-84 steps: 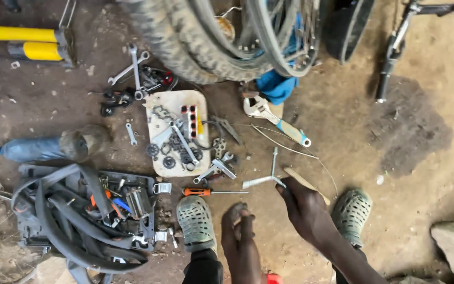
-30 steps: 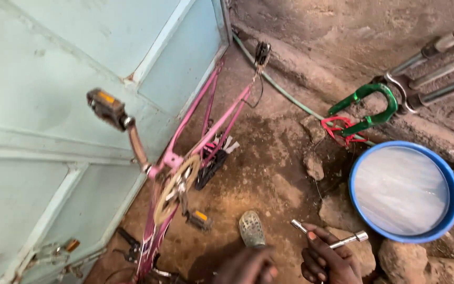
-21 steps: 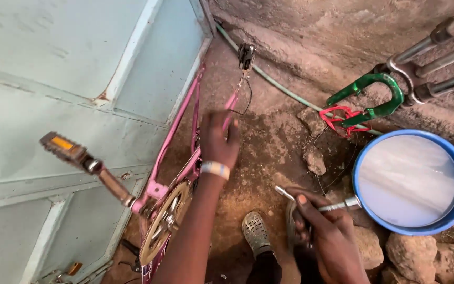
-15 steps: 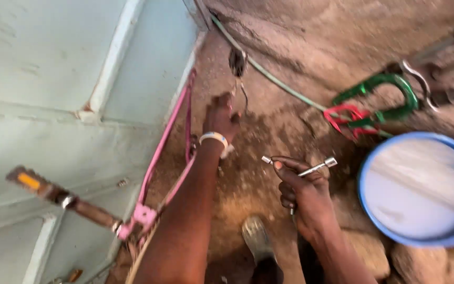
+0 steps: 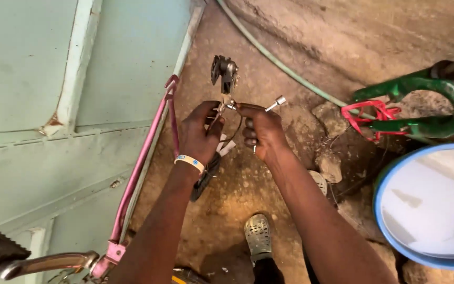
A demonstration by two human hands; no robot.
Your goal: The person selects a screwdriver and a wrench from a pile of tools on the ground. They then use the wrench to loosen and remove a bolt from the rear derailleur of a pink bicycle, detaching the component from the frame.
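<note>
Our left hand (image 5: 199,131) pinches the brake caliper (image 5: 224,73), upright above the pink bicycle frame (image 5: 143,168), while our right hand (image 5: 261,129) grips a socket wrench (image 5: 277,101) angled up-right. Below lies a dirt floor (image 5: 248,194), beside a pale green metal door (image 5: 53,94) and a blue basin (image 5: 429,205).

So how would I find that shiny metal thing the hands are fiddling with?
Start at the big pale green door and follow the pink bike frame leaning on it up to its top end. Just right of that, above the left hand and right hand, sits the brake part: the only shiny silver-and-black piece there.
</note>
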